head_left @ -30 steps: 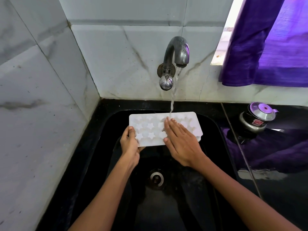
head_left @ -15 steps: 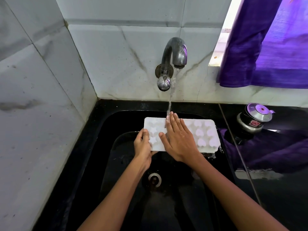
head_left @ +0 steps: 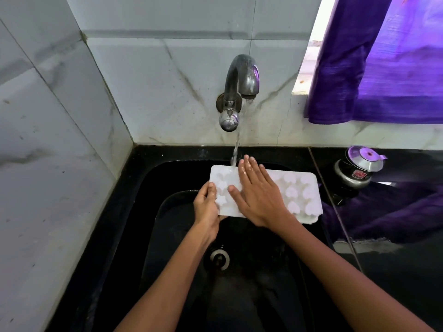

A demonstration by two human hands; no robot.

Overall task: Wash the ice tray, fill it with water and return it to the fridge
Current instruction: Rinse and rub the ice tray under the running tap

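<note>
- Leftmost, marbled grey wall tiles (head_left: 48, 164) run down to the black rim of the sink (head_left: 115, 236), and a round metal drain (head_left: 219, 259) sits in the basin floor.
- Next, the left hand (head_left: 207, 207) grips the near left corner of the white ice tray (head_left: 300, 195): its thumb lies on the tray's top face beside a star-shaped mould, and its fingers curl out of sight under the edge.
- The ice tray is held roughly level over the sink basin, its long side running left to right, with star moulds at its left end and heart moulds at its right end.
- Above it, a curved metal tap (head_left: 242, 77) on the back wall pours a thin stream of water (head_left: 236, 149) that lands on the tray's far left part, just beside the fingertips of the right hand.
- The right hand (head_left: 257, 195) lies flat on the middle of the tray, fingers straight and close together, wet at the tips, holding nothing; this grip is fully spread.
- Further right, a small metal pot with a lid (head_left: 359, 168) stands on the black tabletop (head_left: 407, 271) beside the sink.
- At the upper right, a purple curtain (head_left: 383, 63) hangs beside a bright window opening and is mirrored in the glossy surface below.
</note>
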